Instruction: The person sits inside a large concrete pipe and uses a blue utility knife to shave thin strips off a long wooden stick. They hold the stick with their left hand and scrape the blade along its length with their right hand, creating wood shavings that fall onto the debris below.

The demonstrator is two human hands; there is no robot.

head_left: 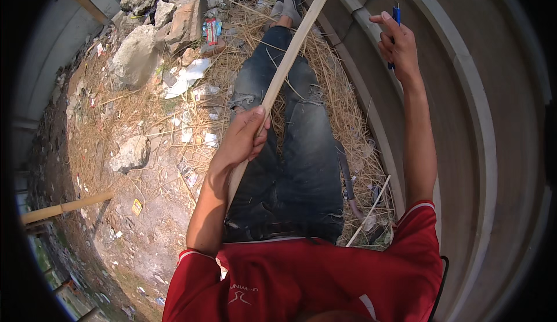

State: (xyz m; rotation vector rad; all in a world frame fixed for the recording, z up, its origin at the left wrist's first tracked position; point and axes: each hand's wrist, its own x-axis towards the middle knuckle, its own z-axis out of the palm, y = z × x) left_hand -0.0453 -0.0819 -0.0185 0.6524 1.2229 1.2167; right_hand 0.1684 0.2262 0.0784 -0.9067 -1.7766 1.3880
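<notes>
My left hand [242,138] is closed around a long pale bamboo strip [292,55]. The strip runs slanting from beside my lap, over my legs and out past the top edge of the view. Raised at the right, away from the strip, my right hand [398,46] grips a slim blue utility knife [396,15]. A short metal blade seems to stick out at the knife's upper end. My fingers cover the knife's middle, and its dark lower end shows below them.
My legs in worn jeans [301,142] stretch out over dry straw [342,98]. A curved grey corrugated wall [452,119] rises close on the right. Rocks [136,58] and litter lie to the left. A bamboo pole [69,207] juts in at far left. A thin stick [369,210] lies by my right hip.
</notes>
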